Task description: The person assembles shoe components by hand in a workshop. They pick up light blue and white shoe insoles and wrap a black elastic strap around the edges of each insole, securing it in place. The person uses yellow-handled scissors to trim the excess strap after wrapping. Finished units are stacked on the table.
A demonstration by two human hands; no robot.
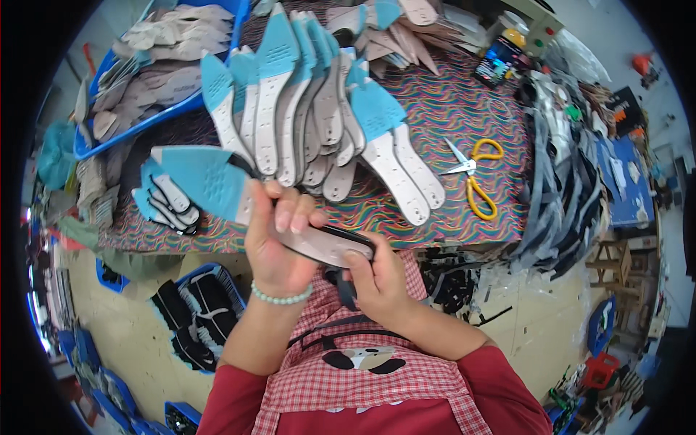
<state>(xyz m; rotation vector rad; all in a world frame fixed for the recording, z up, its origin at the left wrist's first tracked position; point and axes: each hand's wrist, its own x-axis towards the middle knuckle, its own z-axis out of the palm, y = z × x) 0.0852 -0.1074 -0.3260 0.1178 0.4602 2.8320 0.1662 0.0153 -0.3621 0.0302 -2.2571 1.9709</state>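
In both hands, above the near edge of the table, I hold a shoe insole board [206, 181] with a blue, dotted forefoot and a pale pinkish heel. My left hand [279, 232] is closed round its middle, thumb on one side and fingers on the other. My right hand [380, 279] pinches the heel end, its thumb on the pale face. Black edging shows along the heel's rim. A dark strip [344, 290] hangs below the heel by my right hand; where it is fixed is hidden. Several similar insole boards [279, 94] lie fanned in a pile beyond my hands.
Yellow-handled scissors [471, 174] lie spread on the patterned tablecloth [464, 109]. A blue crate [156, 138] of pale pieces stands at the far left. Smaller insoles [170, 199] lie at left. Dark strips [558, 174] hang over the right edge. A floor crate [232, 279] holds black pieces.
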